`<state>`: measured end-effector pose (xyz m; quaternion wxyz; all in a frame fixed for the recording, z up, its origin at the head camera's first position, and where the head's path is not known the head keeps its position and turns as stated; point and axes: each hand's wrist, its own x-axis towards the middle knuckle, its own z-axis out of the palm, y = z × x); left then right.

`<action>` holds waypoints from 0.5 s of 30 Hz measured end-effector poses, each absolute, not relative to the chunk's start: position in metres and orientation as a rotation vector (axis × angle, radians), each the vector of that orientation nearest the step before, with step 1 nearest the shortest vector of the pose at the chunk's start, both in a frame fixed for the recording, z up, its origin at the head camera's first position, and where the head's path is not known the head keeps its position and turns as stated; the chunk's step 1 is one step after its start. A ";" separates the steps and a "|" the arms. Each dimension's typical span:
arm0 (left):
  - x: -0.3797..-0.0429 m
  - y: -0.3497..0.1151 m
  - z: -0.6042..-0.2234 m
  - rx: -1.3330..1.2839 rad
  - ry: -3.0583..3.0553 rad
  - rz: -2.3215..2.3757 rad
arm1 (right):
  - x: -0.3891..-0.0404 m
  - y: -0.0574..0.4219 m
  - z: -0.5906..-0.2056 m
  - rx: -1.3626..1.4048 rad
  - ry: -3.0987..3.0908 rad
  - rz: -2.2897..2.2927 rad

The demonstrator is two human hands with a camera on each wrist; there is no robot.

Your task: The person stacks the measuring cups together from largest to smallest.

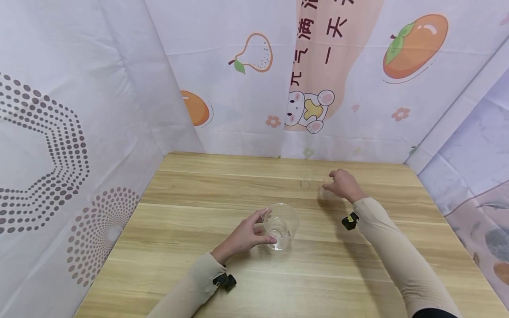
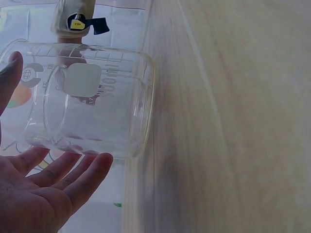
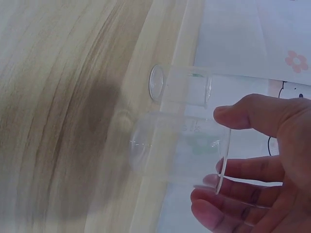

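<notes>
A large clear glass beaker (image 1: 284,243) with white markings stands upright near the table's middle. My left hand (image 1: 248,234) holds its left side, thumb and fingers curved round the wall; the left wrist view shows the beaker (image 2: 104,109) from the side. Rings inside it look like a smaller glass vessel, though reflections make this unsure. Farther back on the right, my right hand (image 1: 343,185) has its thumb and fingers round the rim of a small clear beaker (image 3: 180,148). Another small clear beaker (image 1: 305,183) stands just left of that one.
The wooden table (image 1: 191,225) backs onto a white printed curtain (image 1: 238,110) with fruit and a cartoon figure. Further patterned cloth (image 1: 43,145) hangs at the left side, and more at the right.
</notes>
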<state>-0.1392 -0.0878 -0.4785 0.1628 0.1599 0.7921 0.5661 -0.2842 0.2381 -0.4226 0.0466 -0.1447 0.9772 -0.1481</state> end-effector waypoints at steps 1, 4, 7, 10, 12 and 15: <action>-0.139 -0.088 -0.479 0.456 2.258 1.615 | -0.284 0.238 -0.422 -0.442 2.982 -0.455; -0.140 -0.088 -0.479 0.454 2.256 1.614 | -0.284 0.238 -0.422 -0.442 2.984 -0.458; -0.140 -0.087 -0.480 0.450 2.245 1.621 | -0.284 0.238 -0.422 -0.450 2.991 -0.461; -0.140 -0.087 -0.480 0.449 2.234 1.630 | -0.284 0.238 -0.422 -0.451 2.997 -0.466; -0.139 -0.087 -0.479 0.449 2.230 1.635 | -0.284 0.239 -0.420 -0.448 2.997 -0.471; -0.139 -0.087 -0.479 0.448 2.228 1.639 | -0.284 0.238 -0.418 -0.449 2.998 -0.473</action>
